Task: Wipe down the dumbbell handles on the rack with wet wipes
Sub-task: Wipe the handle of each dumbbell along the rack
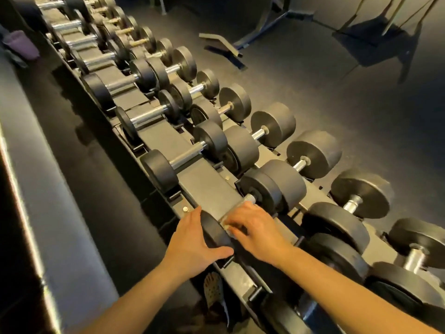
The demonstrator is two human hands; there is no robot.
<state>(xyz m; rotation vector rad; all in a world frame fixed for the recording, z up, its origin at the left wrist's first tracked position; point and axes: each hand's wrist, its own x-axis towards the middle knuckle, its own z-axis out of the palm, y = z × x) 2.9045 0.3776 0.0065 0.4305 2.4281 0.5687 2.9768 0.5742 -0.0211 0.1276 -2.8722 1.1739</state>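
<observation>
Left hand (192, 239) cups dumbbell (214, 231) at near end, fingers curved round it. Right hand (255, 227), curled over wipe (226, 225), sits on handle (250, 198); handle runs up-right toward dumbbell's far end.

We tag a purple bundle (21, 44) at the far end of the grey ledge (48, 213), near its right edge. On the dark floor (313, 92), toward its far edge, is a low angled bench frame (222, 48), with a dark machine with slanted bars (375, 44) beside it. A perforated shoe (213, 289) is at the floor's near edge, partly hidden.
</observation>
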